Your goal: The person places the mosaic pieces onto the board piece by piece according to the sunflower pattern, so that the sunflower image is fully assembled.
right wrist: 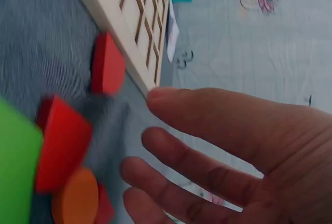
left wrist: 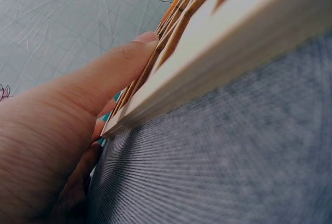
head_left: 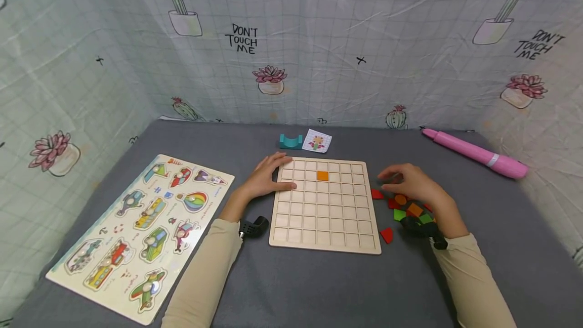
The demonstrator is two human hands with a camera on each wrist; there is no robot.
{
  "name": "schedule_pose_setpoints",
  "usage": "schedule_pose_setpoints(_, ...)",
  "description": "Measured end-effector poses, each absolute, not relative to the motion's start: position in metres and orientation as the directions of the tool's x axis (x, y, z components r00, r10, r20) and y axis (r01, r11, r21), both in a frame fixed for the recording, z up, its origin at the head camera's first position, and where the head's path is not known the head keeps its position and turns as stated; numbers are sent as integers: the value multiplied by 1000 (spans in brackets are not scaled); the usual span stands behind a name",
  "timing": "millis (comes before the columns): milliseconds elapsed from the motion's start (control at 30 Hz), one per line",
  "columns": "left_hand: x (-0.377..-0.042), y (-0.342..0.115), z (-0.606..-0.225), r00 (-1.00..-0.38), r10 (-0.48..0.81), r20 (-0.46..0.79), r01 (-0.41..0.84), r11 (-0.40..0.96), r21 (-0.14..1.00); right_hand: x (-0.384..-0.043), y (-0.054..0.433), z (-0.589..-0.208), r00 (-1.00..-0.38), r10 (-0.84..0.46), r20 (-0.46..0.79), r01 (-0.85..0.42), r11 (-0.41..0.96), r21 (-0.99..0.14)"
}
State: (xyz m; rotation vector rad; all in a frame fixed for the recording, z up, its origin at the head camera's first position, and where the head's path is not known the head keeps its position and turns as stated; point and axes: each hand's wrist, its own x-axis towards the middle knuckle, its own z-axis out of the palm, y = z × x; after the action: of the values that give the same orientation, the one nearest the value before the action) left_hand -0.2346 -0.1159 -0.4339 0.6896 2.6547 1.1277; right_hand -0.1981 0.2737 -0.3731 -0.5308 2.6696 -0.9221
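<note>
A pale wooden grid board (head_left: 323, 224) lies in the middle of the table, with an orange square tile (head_left: 322, 176) in one of its far cells. My left hand (head_left: 264, 178) rests at the board's far left corner; its straight thumb lies on top, and its other fingers are partly hidden in the left wrist view. Over the table to the right of the board, my right hand (head_left: 412, 182) has loosely bent fingers with nothing between them. Red pieces (right wrist: 108, 66), a green piece (right wrist: 18, 167) and an orange round piece (right wrist: 77, 198) lie near it.
Behind the board are a teal stand (head_left: 290, 141) and a small card (head_left: 317, 140) with a printed flower. A vehicle picture puzzle board (head_left: 168, 237) lies at the left, and a pink pen-shaped object (head_left: 473, 152) at the far right. A single red piece (head_left: 386, 235) lies beside the near right corner.
</note>
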Motion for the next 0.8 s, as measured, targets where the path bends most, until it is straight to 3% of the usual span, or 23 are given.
schedule_pose_setpoints(600,-235,-117,-434,-876,481,32,353,594,723,-201,308,-369,-847,-457,-269,-182,727,-662)
schedule_pose_setpoints(800,-235,-116,-434,-878,478,20,344,601,722,-203,310,-376,-854,-450,-259,-180,725,-665)
